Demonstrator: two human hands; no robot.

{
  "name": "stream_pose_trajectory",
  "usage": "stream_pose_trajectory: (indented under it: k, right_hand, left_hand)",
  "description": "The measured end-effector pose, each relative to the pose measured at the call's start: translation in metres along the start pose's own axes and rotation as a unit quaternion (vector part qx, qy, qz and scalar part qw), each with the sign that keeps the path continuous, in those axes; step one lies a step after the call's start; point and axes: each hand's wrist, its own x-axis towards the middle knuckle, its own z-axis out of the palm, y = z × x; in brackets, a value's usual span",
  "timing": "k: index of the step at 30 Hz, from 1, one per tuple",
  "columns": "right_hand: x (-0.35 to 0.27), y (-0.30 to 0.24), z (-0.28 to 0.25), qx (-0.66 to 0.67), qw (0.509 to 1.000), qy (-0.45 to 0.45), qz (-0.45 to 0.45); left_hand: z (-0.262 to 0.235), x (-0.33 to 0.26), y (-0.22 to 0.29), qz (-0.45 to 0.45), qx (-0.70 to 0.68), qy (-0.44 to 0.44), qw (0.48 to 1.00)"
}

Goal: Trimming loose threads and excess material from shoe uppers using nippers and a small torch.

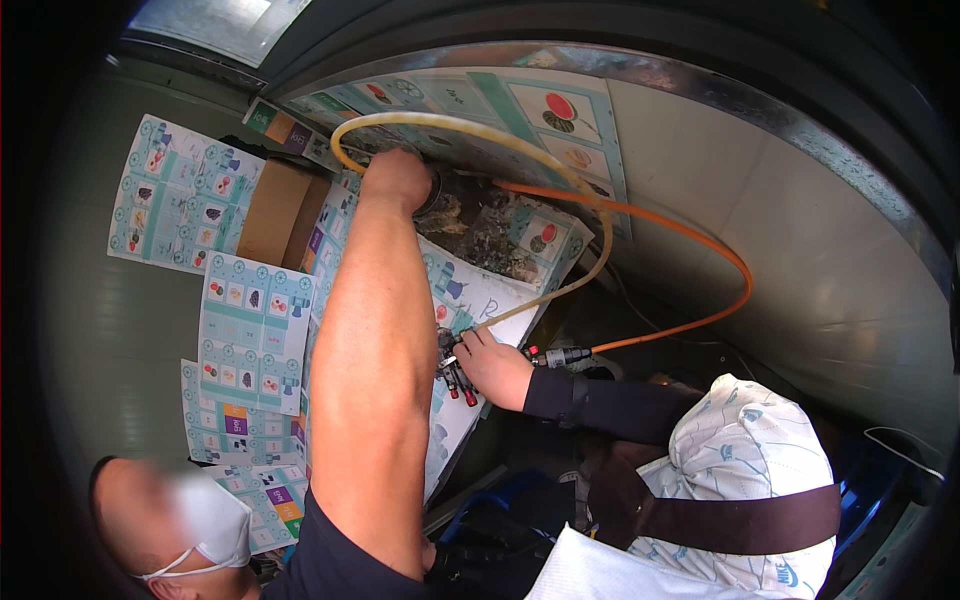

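My right hand point(497, 370), in a dark sleeve, is closed around a cluster of black hose fittings with red ends point(462, 388) above the printed sheets. A pale yellow hose point(520, 150) loops from these fittings to a co-worker's hand point(397, 182). Beside my right wrist, a metal coupling point(566, 355) joins an orange hose point(735, 262). The co-worker's bare forearm point(375, 350) crosses the middle and hides part of the sheets. Low down, a small patch of my left hand point(428, 553) shows behind that arm; its fingers are hidden.
Printed cards point(255, 330) overlap on the left beside a brown cardboard box point(278, 212). A dirty, worn surface point(480, 225) lies beyond the co-worker's hand. A curved panel with a metal rim point(700, 105) bounds the far right. The masked co-worker point(215, 520) leans in at lower left.
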Motion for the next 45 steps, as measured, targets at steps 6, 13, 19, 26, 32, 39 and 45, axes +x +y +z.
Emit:
stream_pose_trajectory:
  k: [6, 13, 19, 26, 32, 39, 45]
  right_hand:
    - [-0.002, -0.002, 0.001, 0.025, 1.000, -0.003, 0.005]
    - [0.001, 0.001, -0.002, 0.007, 1.000, 0.008, -0.002]
    - [0.002, -0.001, -0.001, 0.005, 1.000, -0.007, 0.000]
    - [0.000, -0.001, -0.004, -0.005, 1.000, -0.014, 0.000]
    - [0.000, -0.001, 0.000, 0.022, 1.000, -0.011, 0.009]
    - [0.001, 0.003, -0.007, -0.004, 0.999, -0.033, 0.005]
    - [0.003, 0.003, -0.002, 0.037, 0.998, -0.045, 0.001]
  left_hand:
    - [0.013, 0.005, -0.008, -0.029, -0.022, 0.033, 0.999]
    - [-0.003, 0.006, -0.004, 0.008, -0.006, 0.012, 1.000]
    - [0.003, 0.003, 0.008, -0.004, -0.003, -0.008, 1.000]
    - [-0.003, -0.003, 0.011, -0.025, -0.044, -0.003, 0.999]
    - [0.028, -0.018, 0.022, -0.012, -0.050, 0.086, 0.995]
    - [0.031, -0.135, 0.030, 0.096, 0.208, 0.043, 0.972]
    - [0.060, -0.303, -0.059, -0.175, 0.119, 0.124, 0.970]
